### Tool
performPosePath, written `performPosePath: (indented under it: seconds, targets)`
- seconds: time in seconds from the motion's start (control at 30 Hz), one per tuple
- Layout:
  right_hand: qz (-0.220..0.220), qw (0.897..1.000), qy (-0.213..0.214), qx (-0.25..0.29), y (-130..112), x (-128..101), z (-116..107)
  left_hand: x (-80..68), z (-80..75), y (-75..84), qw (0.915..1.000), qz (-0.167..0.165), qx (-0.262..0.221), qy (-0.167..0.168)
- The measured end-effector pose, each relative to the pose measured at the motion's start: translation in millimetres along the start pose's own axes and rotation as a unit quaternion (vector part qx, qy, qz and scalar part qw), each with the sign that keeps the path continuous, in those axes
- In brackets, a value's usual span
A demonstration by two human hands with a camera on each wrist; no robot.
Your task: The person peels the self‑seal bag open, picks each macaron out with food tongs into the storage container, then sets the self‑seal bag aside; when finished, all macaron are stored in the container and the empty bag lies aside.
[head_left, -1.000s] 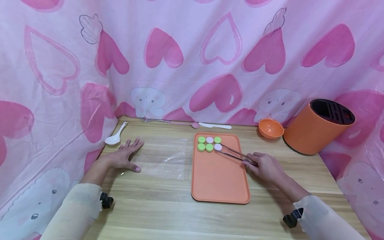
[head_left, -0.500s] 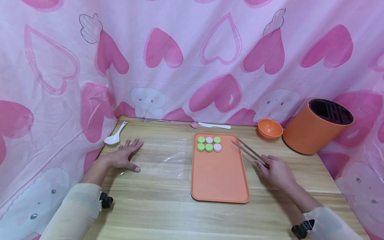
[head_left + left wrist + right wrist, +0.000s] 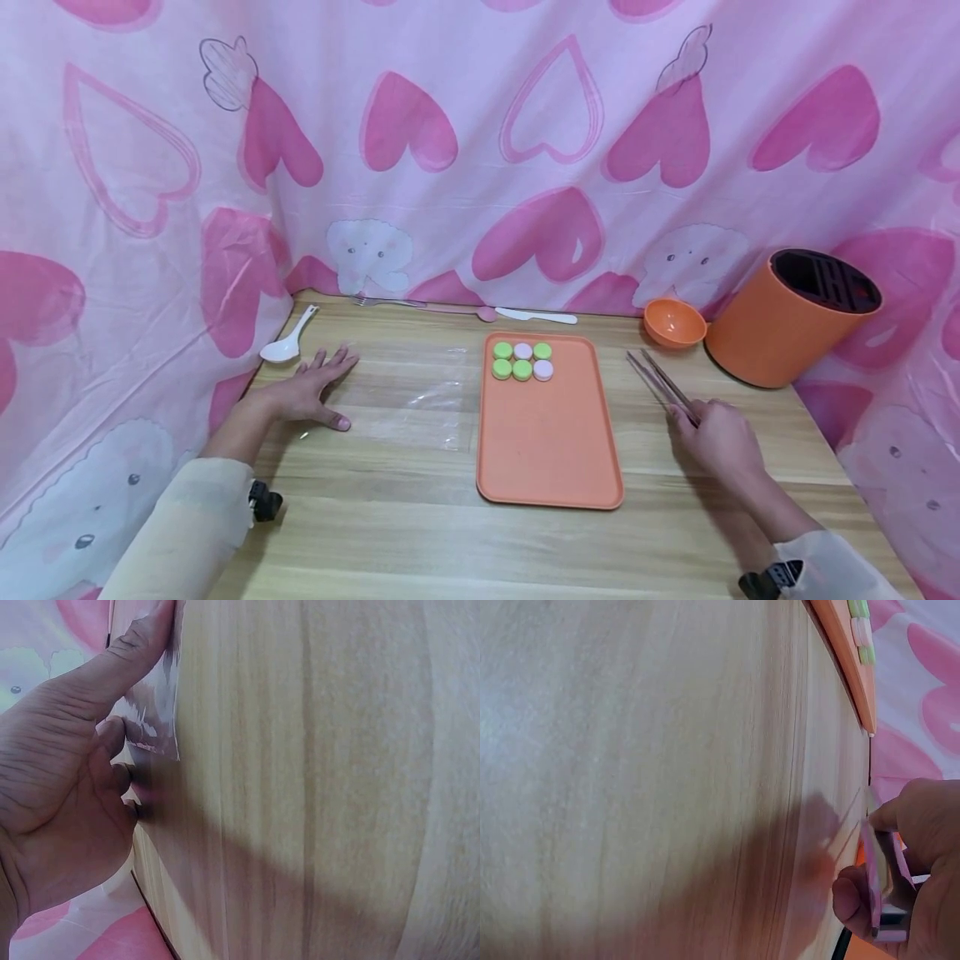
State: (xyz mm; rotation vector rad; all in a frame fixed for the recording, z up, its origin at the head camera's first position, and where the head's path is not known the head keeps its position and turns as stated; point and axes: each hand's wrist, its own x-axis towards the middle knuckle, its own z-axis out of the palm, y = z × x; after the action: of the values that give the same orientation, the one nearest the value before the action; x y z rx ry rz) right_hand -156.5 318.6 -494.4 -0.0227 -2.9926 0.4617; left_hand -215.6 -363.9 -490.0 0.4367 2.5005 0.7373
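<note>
My left hand [image 3: 307, 393] rests with fingers spread at the left edge of a clear plastic bag [image 3: 438, 404] lying flat on the wooden table. In the left wrist view, the bag's corner [image 3: 159, 739] shows beyond the thumb. My right hand [image 3: 718, 440] grips metal tongs [image 3: 670, 386], right of the orange tray [image 3: 547, 454]. The tong tips are apart with nothing between them. Two rows of macarons fill the tray's back left corner: several green macarons [image 3: 502, 370] and two pale pink ones, including the pink macaron [image 3: 542, 371] at the front row's right end.
Behind the tray lie a white knife [image 3: 536, 316], a pink spoon [image 3: 486, 314] and a fork [image 3: 386, 302]. A white soup spoon [image 3: 285, 346] sits back left. An orange bowl [image 3: 675, 325] and an orange knife block [image 3: 780, 329] stand back right, near the pink curtain [image 3: 420, 200].
The tongs have let go of the front-row pink macaron, and my right hand has drawn them back rightward off the tray. My left hand has stayed in place.
</note>
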Motion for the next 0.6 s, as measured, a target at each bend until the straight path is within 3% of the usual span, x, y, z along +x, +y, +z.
performPosePath:
  seconds: [0.1,0.3,0.6]
  targets:
    - [0.014,1.000,-0.010,0.004,-1,0,-1,-0.1,0.3,0.3,1.0000,-0.001,0.000,0.001]
    - [0.073,0.994,-0.071,0.024,-5,-2,1,-1.3,2.0,2.1,1.0000,0.002,0.002,0.005]
    - [0.034,0.999,-0.035,0.009,-4,-5,10,1.5,-0.9,7.2,0.9998,0.011,0.008,0.014]
